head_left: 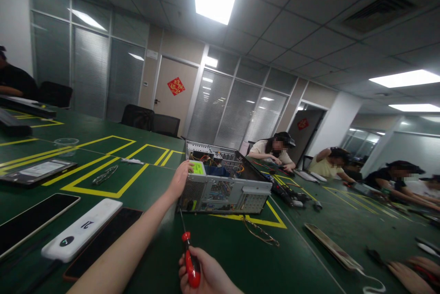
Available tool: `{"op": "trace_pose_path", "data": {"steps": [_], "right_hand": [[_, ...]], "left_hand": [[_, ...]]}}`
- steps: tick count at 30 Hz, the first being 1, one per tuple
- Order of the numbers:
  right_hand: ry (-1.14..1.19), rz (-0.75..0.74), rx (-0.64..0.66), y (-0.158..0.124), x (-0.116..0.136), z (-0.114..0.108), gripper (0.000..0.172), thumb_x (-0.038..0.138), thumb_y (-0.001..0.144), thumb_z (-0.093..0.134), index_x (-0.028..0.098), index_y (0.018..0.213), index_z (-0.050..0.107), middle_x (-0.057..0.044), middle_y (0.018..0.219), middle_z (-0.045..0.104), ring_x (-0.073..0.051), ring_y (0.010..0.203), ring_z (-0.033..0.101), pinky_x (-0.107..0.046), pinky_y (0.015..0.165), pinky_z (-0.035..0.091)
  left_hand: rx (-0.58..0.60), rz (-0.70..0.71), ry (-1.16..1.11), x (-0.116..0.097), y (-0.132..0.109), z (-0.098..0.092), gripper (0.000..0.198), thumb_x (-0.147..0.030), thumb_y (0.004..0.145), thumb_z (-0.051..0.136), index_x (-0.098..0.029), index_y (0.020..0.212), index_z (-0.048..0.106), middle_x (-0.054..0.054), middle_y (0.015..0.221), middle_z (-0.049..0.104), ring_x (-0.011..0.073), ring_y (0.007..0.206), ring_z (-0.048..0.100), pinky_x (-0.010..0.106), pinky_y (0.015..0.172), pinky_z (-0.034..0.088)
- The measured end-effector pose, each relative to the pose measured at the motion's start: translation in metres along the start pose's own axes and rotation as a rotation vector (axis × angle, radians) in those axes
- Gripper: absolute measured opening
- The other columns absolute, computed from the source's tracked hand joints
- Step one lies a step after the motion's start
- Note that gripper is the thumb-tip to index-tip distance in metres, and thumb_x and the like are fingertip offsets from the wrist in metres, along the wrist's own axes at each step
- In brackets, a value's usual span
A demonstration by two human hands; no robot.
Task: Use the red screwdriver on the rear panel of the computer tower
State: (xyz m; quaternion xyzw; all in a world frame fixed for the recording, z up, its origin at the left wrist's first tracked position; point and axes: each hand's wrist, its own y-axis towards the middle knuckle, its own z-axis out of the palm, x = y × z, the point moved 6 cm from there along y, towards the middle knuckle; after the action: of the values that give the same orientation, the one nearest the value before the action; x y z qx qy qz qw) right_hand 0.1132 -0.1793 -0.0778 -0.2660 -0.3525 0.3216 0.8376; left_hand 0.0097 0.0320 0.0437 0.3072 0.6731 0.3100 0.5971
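Note:
An open desktop computer case [223,188] lies on its side on the green table [240,248], inside a yellow marked box. My left hand [178,179] rests on the case's near top corner, fingers curled over the power supply with its green label [197,168]. My right hand [202,275], low in the view, is closed round the red handle of a screwdriver [189,257]. The thin shaft points up toward the case's rear panel, its tip near the lower left corner.
A white power bank [82,230], a dark tablet [34,218] and a phone [103,243] lie at the left. Another tablet [37,170] and a plastic cup [67,145] sit further back. A cable loop [259,232] lies by the case. Several people work along the right side.

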Motion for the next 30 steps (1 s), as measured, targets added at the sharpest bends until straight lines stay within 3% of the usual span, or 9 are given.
{"op": "trace_pose_path", "data": {"steps": [6, 11, 16, 19, 25, 30], "right_hand": [[-0.048, 0.015, 0.058, 0.002, -0.001, 0.005, 0.040, 0.039, 0.100, 0.044, 0.010, 0.086, 0.069, -0.005, 0.065, 0.061, -0.013, 0.057, 0.060, -0.019, 0.051, 0.043], [-0.003, 0.008, 0.047, -0.003, 0.003, 0.007, 0.040, 0.036, 0.101, 0.039, 0.010, 0.086, 0.065, -0.004, 0.064, 0.060, -0.008, 0.046, 0.050, -0.013, 0.041, 0.028], [-0.086, -0.044, 0.048, -0.002, 0.006, 0.000, 0.020, 0.027, 0.091, 0.063, 0.015, 0.075, 0.059, 0.000, 0.061, 0.056, -0.003, 0.044, 0.042, -0.008, 0.042, 0.023], [-0.104, -0.045, 0.024, -0.002, 0.005, -0.002, 0.026, 0.028, 0.094, 0.060, 0.014, 0.072, 0.059, 0.001, 0.057, 0.053, -0.003, 0.042, 0.039, -0.009, 0.043, 0.027], [-0.004, -0.003, -0.048, -0.002, -0.002, 0.002, 0.055, 0.041, 0.106, 0.030, 0.011, 0.074, 0.063, -0.004, 0.058, 0.057, -0.010, 0.051, 0.055, -0.016, 0.049, 0.043], [0.000, 0.036, -0.048, -0.001, -0.003, 0.004, 0.056, 0.042, 0.107, 0.025, 0.012, 0.080, 0.063, -0.001, 0.057, 0.057, -0.010, 0.047, 0.056, -0.017, 0.043, 0.037]], "left_hand": [[0.001, 0.006, 0.004, 0.001, -0.001, 0.000, 0.046, -0.047, 0.101, 0.029, -0.021, 0.085, 0.064, 0.011, 0.115, 0.070, 0.0263, 0.133, 0.054, 0.048, 0.119, 0.038], [0.003, 0.005, 0.000, 0.002, -0.001, 0.001, 0.050, -0.052, 0.101, 0.027, -0.021, 0.085, 0.063, 0.011, 0.114, 0.069, 0.0264, 0.132, 0.053, 0.048, 0.118, 0.038], [0.000, -0.005, -0.005, 0.003, -0.001, 0.001, 0.052, -0.055, 0.101, 0.027, -0.021, 0.085, 0.063, 0.011, 0.114, 0.069, 0.0266, 0.132, 0.053, 0.047, 0.117, 0.038], [-0.001, -0.002, -0.004, 0.003, -0.001, 0.001, 0.052, -0.055, 0.101, 0.027, -0.021, 0.085, 0.063, 0.011, 0.114, 0.069, 0.0264, 0.132, 0.053, 0.047, 0.118, 0.038], [0.000, 0.007, -0.004, 0.000, -0.001, 0.000, 0.049, -0.051, 0.102, 0.029, -0.021, 0.084, 0.063, 0.012, 0.113, 0.070, 0.0263, 0.131, 0.054, 0.047, 0.118, 0.039], [0.000, 0.021, -0.013, -0.004, 0.000, -0.001, 0.047, -0.048, 0.102, 0.030, -0.021, 0.084, 0.064, 0.012, 0.112, 0.070, 0.0260, 0.128, 0.056, 0.046, 0.117, 0.040]]}}
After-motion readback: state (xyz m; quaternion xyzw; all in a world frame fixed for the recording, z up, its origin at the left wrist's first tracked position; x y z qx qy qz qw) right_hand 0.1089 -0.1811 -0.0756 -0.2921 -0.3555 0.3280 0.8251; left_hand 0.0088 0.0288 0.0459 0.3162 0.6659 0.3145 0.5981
